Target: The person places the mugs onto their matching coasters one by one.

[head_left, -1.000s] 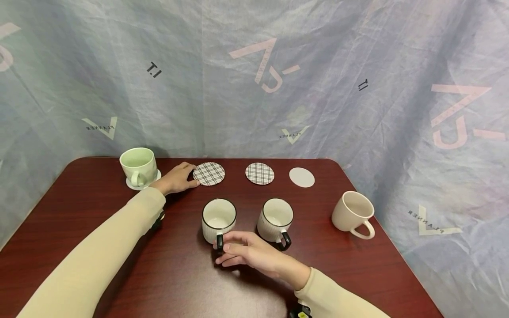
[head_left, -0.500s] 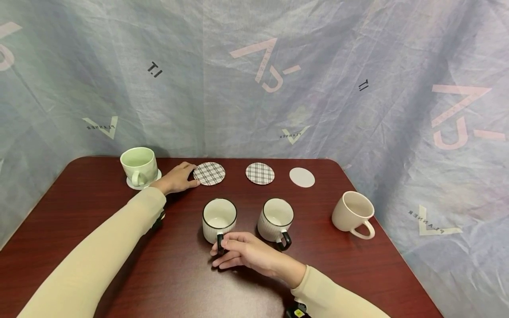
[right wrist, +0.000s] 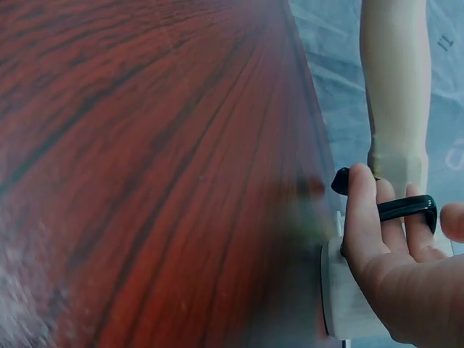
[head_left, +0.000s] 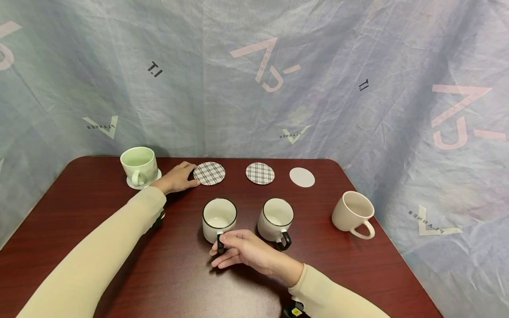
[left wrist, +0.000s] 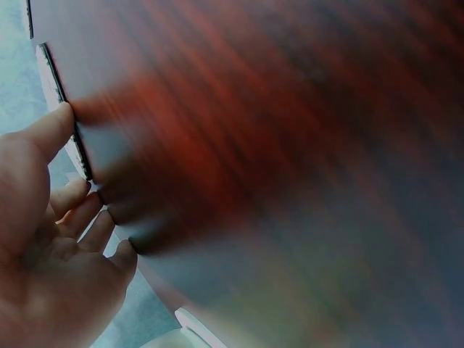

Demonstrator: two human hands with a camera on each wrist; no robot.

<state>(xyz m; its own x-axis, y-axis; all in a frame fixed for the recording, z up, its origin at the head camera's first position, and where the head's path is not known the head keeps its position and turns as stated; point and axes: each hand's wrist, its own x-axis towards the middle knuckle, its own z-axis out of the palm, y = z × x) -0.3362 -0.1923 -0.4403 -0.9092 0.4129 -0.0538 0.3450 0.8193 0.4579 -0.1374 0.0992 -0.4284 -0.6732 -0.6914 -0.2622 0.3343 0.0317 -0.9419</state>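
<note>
One ribbed white cup (head_left: 218,219) stood upright on the dark red table (head_left: 167,282) in the head view, and I read that view's clock from it. Between four and five o'clock I had the right hand (head_left: 254,252), its thumb and fingers holding the black handle (head_left: 220,245). Between ten and eleven lay the left hand (head_left: 178,178), thumb and forefinger well apart, touching the edge of a plaid coaster (head_left: 209,173) that sat just shy of twelve. I picked out another plaid coaster (head_left: 260,173) between one and two, a plain white coaster (head_left: 302,177) at two, a black-handled cup (head_left: 276,221) at three, a beige mug (head_left: 352,214) farther out that way, and a green cup (head_left: 139,167) on a pale coaster (head_left: 131,184) at ten. On the left wrist feed, the left hand showed at eight o'clock of the frame, with a wide gap from thumb to fingers at the coaster's edge; I could not tell whether they pressed on it. The right wrist feed gave me the right hand at four o'clock, fingers about the handle, partly hiding the cup, and a pale sleeve (right wrist: 395,87) at two.
</note>
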